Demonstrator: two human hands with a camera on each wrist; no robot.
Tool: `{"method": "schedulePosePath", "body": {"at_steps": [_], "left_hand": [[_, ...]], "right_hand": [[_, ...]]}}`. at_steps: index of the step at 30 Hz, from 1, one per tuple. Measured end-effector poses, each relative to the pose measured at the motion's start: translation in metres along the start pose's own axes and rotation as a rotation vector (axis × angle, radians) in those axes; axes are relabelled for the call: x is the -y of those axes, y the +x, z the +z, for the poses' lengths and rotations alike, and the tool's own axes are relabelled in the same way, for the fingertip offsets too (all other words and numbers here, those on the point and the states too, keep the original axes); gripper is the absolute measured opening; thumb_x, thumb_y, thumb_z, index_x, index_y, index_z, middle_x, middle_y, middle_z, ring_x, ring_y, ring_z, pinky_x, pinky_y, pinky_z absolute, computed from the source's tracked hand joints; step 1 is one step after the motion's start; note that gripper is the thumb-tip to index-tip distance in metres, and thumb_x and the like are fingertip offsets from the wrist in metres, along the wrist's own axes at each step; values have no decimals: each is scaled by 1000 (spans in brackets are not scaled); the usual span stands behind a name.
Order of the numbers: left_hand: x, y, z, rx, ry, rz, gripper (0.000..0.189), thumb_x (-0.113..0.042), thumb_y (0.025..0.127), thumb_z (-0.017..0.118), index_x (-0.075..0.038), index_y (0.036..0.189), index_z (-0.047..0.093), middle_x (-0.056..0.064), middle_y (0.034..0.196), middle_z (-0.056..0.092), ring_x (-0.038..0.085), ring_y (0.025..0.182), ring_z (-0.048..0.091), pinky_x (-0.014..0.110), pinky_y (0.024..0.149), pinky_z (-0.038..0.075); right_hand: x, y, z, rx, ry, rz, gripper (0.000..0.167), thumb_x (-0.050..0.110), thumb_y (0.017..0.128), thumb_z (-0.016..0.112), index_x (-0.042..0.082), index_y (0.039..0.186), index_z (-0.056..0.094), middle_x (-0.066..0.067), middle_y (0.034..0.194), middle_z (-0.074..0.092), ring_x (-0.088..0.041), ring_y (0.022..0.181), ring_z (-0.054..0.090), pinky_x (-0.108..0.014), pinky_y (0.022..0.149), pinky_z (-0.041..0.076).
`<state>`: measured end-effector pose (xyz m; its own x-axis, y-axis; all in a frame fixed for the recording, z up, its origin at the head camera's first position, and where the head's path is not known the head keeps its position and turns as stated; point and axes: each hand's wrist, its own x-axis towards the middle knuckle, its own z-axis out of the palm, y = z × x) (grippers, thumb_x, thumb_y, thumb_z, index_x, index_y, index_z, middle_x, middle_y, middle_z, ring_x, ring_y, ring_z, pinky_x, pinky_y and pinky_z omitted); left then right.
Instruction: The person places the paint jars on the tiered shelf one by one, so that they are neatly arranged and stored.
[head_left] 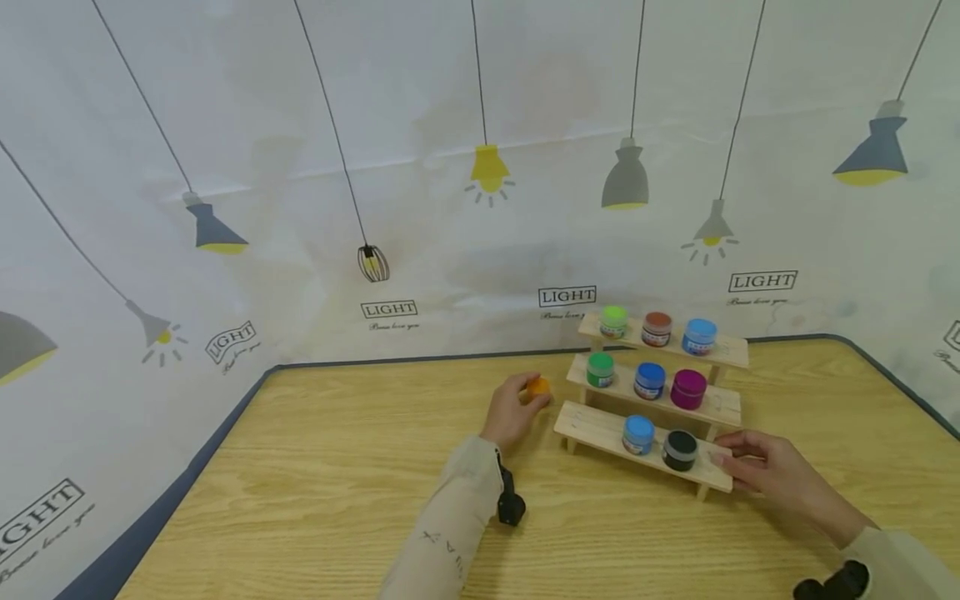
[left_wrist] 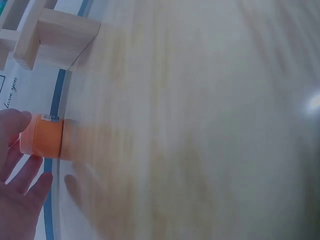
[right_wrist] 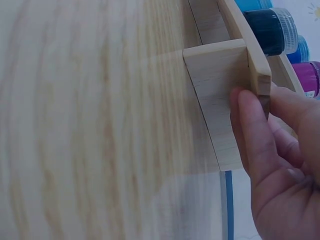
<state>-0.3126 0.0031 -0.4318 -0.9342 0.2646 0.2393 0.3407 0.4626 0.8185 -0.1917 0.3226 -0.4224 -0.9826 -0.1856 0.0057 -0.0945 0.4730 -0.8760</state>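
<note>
My left hand (head_left: 513,413) pinches a small orange paint jar (head_left: 539,387) between thumb and fingers, just left of a three-tier wooden display stand (head_left: 588,425). In the left wrist view, the orange jar (left_wrist: 46,136) is upright with its base at the tabletop. My right hand (head_left: 776,471) grips the right end of the stand's lowest shelf; the right wrist view shows the thumb and fingers on either side of the board end (right_wrist: 261,82). On that shelf stand a light blue jar (head_left: 638,435) and a black jar (head_left: 680,451), leaving its left end bare.
Green, blue and magenta jars (head_left: 687,389) occupy the middle shelf. Along the top shelf are lime, brown and light blue jars (head_left: 700,337). The wood-grain table (head_left: 337,475) meets a white backdrop (head_left: 465,267) printed with lamps behind the stand.
</note>
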Motion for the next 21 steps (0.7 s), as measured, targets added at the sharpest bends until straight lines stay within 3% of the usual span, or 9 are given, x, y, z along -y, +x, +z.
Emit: {"method": "schedulePosePath", "body": {"at_steps": [6,21], "left_hand": [[0,1,0,-16,-32,-1,39,-8,83,61,3,120,52,14,116,52,26,105,50,25,84,45],[5,-3,-3,-28,-17,28,37,-9,79,66,3,113,57,13,105,50,22,87,50,23,73,47]], "right_hand": [[2,0,0,11,14,4,42,16,92,49,-20,114,42,-19,98,54,-4,77,58,-29,64,52],[2,-1,-1,13,25,-1,43,15,92,49,-21,114,41,-18,97,54,-4,76,58,-29,63,52]]}}
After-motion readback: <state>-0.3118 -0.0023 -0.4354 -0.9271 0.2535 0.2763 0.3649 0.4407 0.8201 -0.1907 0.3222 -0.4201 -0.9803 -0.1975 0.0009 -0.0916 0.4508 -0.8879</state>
